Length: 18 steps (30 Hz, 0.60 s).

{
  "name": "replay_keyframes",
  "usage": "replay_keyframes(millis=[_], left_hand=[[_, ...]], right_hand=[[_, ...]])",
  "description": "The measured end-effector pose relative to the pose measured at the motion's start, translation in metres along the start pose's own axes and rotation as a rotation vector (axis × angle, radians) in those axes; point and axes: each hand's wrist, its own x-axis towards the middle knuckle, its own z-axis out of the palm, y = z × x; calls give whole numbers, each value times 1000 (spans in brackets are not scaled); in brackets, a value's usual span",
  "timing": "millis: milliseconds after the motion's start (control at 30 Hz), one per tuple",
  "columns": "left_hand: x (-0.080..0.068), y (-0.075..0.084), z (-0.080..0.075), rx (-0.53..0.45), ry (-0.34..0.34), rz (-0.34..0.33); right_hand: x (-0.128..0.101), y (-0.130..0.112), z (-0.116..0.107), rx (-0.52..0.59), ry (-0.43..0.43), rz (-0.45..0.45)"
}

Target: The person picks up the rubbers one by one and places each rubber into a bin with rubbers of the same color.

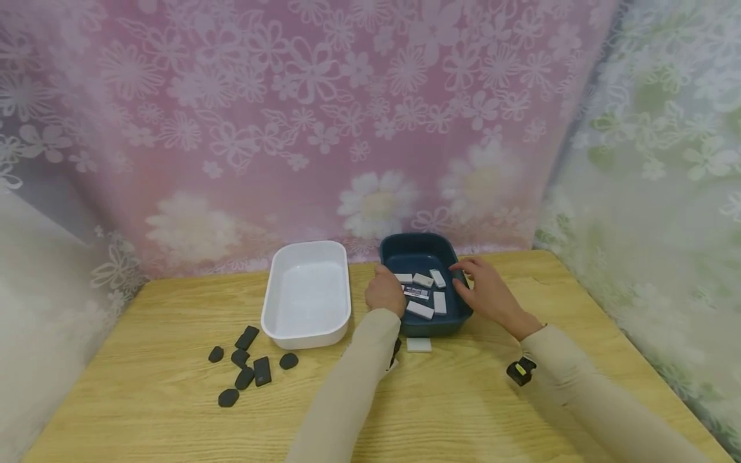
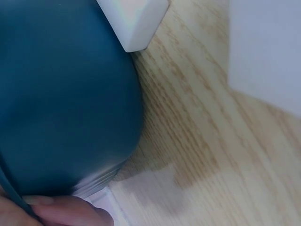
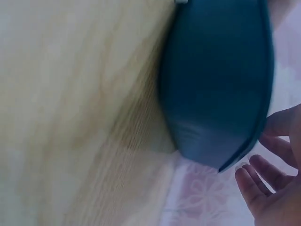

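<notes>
A dark blue tray [image 1: 435,326] stands at the back of the wooden table and holds several white blocks [image 1: 420,309]. My left hand [image 1: 384,290] grips its left rim; in the left wrist view a fingertip [image 2: 59,211] lies against the rim of the blue tray [image 2: 66,103]. At the tray's right side, my right hand [image 1: 485,285] reaches over the rim with relaxed fingers. The right wrist view shows these fingers [image 3: 270,188] spread, just off the blue tray [image 3: 216,80]. One white block [image 1: 419,344] lies on the table in front of the tray and appears again as the white block [image 2: 135,19].
An empty white tray [image 1: 276,321] stands left of the blue one; its white wall [image 2: 265,47] shows in the left wrist view. Several black pieces [image 1: 262,371] lie scattered at front left. Flowered curtains close off the back and right. Bare wood [image 1: 451,399] lies at the front.
</notes>
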Motion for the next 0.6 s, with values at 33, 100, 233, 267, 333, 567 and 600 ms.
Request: replay_keyframes(millis=[33,100,233,267,333,567,600], left_hand=[[0,-1,0,7,2,2],[-1,-1,1,19,8,8],[-10,1,-11,31,-33,20],[-11,2,-11,33,-40,21],[-8,2,-7,36,-60,16],[19,-3,31,61,24,4],[18,-4,26,52,26,0]], right_hand=[[5,4,2,4,-3,24],[13,10,6,14,-14,74],[26,19,10,22,-52,177],[28,21,11,25,-63,205],[32,23,13,10,-87,254],[43,22,21,-100,-193,355],[44,20,22,-113,-207,365]])
